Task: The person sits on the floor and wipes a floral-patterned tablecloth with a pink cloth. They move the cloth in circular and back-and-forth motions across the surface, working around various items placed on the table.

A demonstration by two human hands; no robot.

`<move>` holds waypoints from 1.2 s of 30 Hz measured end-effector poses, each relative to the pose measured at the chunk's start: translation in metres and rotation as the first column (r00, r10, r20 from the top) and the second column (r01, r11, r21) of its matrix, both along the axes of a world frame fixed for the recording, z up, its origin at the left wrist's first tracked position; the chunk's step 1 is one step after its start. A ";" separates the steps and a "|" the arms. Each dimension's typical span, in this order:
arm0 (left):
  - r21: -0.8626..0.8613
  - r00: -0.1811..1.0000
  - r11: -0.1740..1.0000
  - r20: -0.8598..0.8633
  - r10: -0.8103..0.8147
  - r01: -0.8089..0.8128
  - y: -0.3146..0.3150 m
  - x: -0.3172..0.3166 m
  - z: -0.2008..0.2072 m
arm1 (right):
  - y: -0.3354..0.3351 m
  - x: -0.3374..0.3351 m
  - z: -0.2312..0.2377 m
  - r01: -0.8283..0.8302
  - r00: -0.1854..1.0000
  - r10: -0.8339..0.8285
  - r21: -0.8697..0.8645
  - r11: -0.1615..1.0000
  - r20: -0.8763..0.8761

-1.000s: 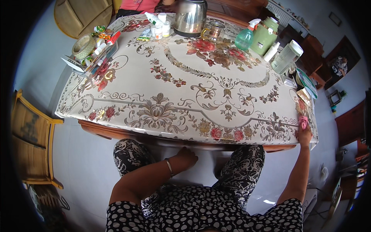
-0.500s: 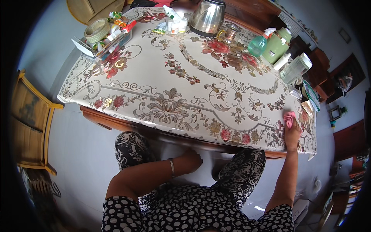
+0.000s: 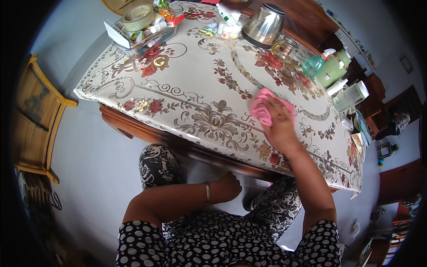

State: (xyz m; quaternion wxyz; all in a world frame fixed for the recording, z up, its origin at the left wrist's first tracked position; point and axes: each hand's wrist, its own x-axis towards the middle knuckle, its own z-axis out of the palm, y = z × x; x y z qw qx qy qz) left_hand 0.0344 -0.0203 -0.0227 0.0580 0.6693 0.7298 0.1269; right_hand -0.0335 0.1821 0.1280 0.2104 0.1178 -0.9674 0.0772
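Observation:
My right hand presses a crumpled pink cloth onto the floral tablecloth, right of the table's middle. The fingers lie over the cloth and bear down on it, with part of it bunched out to their left. Below the table's near edge, my left hand hangs between my knees, curled into a fist with nothing seen in it. A bracelet circles that wrist.
A steel kettle, small white jars and a glass teapot stand at the back. On the right are a green spray bottle, a green flask and a plastic jug. A crowded basket sits far left.
My right hand has swept the pink cloth leftward from the table's right end, and the cloth now looks more spread out. My left hand stays curled in much the same place. The view has shifted slightly.

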 end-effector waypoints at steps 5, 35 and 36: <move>-0.023 0.999 0.999 0.026 0.028 -0.028 0.005 -0.002 -0.011 | -0.086 -0.056 0.001 -0.118 0.987 0.112 0.046 0.992 0.113; -0.367 0.972 0.923 0.151 0.182 -0.116 0.025 -0.032 -0.031 | -0.044 0.062 0.010 -0.127 0.985 0.136 -0.087 0.988 0.107; -0.411 0.950 0.906 0.229 0.213 -0.104 0.024 -0.033 -0.024 | -0.030 0.073 0.009 -0.095 0.990 0.105 -0.099 0.990 0.099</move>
